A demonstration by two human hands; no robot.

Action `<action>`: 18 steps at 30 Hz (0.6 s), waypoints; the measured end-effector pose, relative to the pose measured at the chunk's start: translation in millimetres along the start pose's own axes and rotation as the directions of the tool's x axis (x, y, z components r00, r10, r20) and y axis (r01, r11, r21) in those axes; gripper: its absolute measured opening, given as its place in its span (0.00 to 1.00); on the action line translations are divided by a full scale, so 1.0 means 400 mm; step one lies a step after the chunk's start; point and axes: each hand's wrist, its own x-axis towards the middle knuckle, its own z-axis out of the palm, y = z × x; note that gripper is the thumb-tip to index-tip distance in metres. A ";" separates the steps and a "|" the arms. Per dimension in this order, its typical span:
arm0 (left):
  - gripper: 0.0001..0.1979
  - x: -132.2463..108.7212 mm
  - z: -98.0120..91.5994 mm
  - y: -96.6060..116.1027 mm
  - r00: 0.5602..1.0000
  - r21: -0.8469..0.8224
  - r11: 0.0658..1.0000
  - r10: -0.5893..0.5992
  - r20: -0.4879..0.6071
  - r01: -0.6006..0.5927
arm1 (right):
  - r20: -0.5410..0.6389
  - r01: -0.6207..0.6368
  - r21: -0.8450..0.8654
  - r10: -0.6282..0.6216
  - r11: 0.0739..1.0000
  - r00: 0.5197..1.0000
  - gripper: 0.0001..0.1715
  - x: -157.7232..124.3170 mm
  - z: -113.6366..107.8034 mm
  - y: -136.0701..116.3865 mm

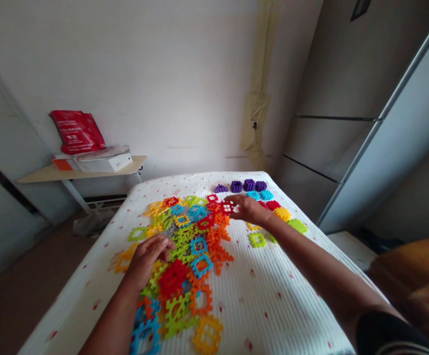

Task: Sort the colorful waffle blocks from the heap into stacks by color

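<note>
My right hand (250, 209) reaches over the far side of the pile, its fingers closed on a red square interlocking tile (228, 207) with a window pattern. My left hand (151, 255) hovers at the left side of the heap, fingers curled together; whether anything is in them is hidden. Under and between the hands spreads a loose heap of interlocking plastic tiles, among them orange tiles (218, 241), blue tiles (201, 265), a red stack (173, 278) and green tiles (177, 313). A yellow window tile (207, 334) lies nearest to me.
Toward the far right of the quilted white cover (259, 305) stand purple stacks (249, 185), blue tiles (266, 195), red tiles (272, 205), a yellow stack (283, 213) and green tiles (298, 226). A side table (136, 164) holds a red bag (76, 132). Grey cabinets (333, 133) rise on the right.
</note>
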 end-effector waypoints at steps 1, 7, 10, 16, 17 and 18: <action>0.16 0.001 0.001 -0.001 1.000 0.022 1.000 -0.005 -0.002 0.005 | 0.061 -0.085 -0.041 0.087 0.996 0.994 0.30 -0.009 -0.026 0.048; 0.17 0.009 0.009 -0.003 0.999 0.090 0.995 -0.036 -0.008 0.037 | 0.230 -0.314 -0.319 0.394 0.894 0.890 0.31 -0.067 -0.095 0.244; 0.18 0.010 0.006 -0.008 0.999 0.099 0.994 -0.049 -0.019 0.050 | 0.252 -0.349 -0.359 0.450 0.866 0.857 0.32 -0.086 -0.079 0.290; 0.18 0.011 0.002 -0.017 0.998 0.095 0.994 -0.062 -0.016 0.063 | 0.315 -0.338 -0.398 0.473 0.853 0.823 0.32 -0.093 -0.057 0.328; 0.18 0.011 0.002 -0.017 0.998 0.096 0.993 -0.062 -0.014 0.063 | 0.324 -0.331 -0.400 0.469 0.855 0.821 0.33 -0.092 -0.056 0.329; 0.18 0.011 0.002 -0.017 0.998 0.098 0.993 -0.061 -0.013 0.062 | 0.332 -0.325 -0.402 0.467 0.856 0.820 0.33 -0.091 -0.055 0.329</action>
